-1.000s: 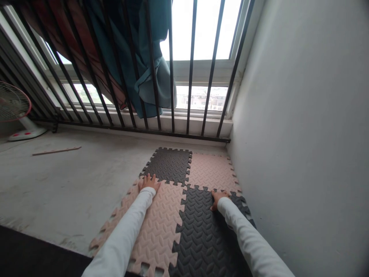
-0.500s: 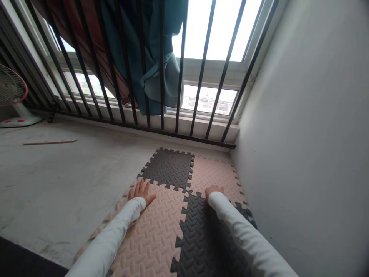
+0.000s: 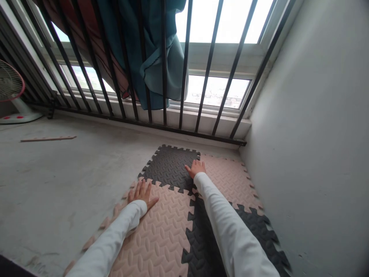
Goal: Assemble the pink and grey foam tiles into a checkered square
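Note:
Flat on the near pink foam mat tile [image 3: 157, 231], by its far left corner, lies my left hand [image 3: 142, 194] with fingers spread. My right hand [image 3: 196, 168] is over the seam between the far black foam tile [image 3: 170, 163] and the far pink foam tile [image 3: 227, 177]. Its thumb sticks out to the left and its fingers point forward, with nothing held. A near black foam tile [image 3: 203, 234] runs partly under my right forearm. The four-way corner of the tiles is partly hidden by my right wrist.
Black railing bars [image 3: 164, 77] stand before a window, with a teal and pink curtain [image 3: 155, 69] behind them. A white wall [image 3: 311, 134] borders the mat's right side. On the concrete floor [image 3: 72, 181] are a thin wooden strip [image 3: 48, 139] and a fan [image 3: 20, 111].
My right hand has moved forward and left, from the near edge of the far pink tile to its seam with the far black tile. My left hand has stayed in place.

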Motion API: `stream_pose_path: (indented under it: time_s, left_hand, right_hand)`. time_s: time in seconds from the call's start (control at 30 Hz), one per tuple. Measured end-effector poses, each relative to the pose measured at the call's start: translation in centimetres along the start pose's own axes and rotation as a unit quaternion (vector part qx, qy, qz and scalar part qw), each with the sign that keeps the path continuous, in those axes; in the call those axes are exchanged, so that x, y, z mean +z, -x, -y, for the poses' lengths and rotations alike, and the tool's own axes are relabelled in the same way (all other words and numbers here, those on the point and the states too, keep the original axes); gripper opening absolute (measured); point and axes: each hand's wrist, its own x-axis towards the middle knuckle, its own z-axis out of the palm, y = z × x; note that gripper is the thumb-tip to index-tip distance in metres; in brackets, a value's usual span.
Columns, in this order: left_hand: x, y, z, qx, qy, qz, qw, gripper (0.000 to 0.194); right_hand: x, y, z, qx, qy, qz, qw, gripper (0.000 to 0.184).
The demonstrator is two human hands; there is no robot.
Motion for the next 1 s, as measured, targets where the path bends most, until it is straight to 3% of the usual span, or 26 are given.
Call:
stream_pose_path:
  time_s: [0.07, 0.27, 0.4, 0.5, 0.6, 0.77, 1.0]
  left_hand:
    - [0.0, 0.0, 0.0, -0.002, -0.001, 0.002, 1.0, 0.074]
    - [-0.7, 1.1, -0.4, 0.009, -0.001, -0.032, 0.999, 0.07]
    - [-1.5, 1.6, -0.7, 0.009, -0.003, -0.023, 1.0, 0.07]
    - [-1.8, 1.7, -0.8, 0.01, -0.006, -0.02, 1.0, 0.069]
    - [-1.7, 1.7, -0.8, 0.009, -0.008, -0.02, 1.0, 0.07]
    - [-1.4, 1.2, -0.6, 0.007, -0.008, -0.001, 1.0, 0.071]
    - [-1.6, 1.1, -0.5, 0.007, -0.01, 0.022, 1.0, 0.074]
  right_hand:
    - [0.2, -0.9, -0.6, 0.0, -0.01, -0.031, 0.999, 0.075]
    - [3.1, -1.3, -1.4, -0.007, 0.006, -0.041, 0.999, 0.075]
    - [2.1, -1.1, -0.7, -0.001, 0.033, -0.044, 0.998, 0.077]
    - [0.3, -2.1, -0.7, 0.006, 0.03, -0.017, 0.999, 0.067]
    - [-0.7, -3.9, -1.5, 0.027, -0.003, -0.039, 0.999, 0.057]
    - [0.6, -6.0, -2.4, 0.037, -0.029, -0.047, 0.998, 0.068]
    - [2.1, -5.6, -1.8, 0.053, -0.003, -0.073, 0.996, 0.072]
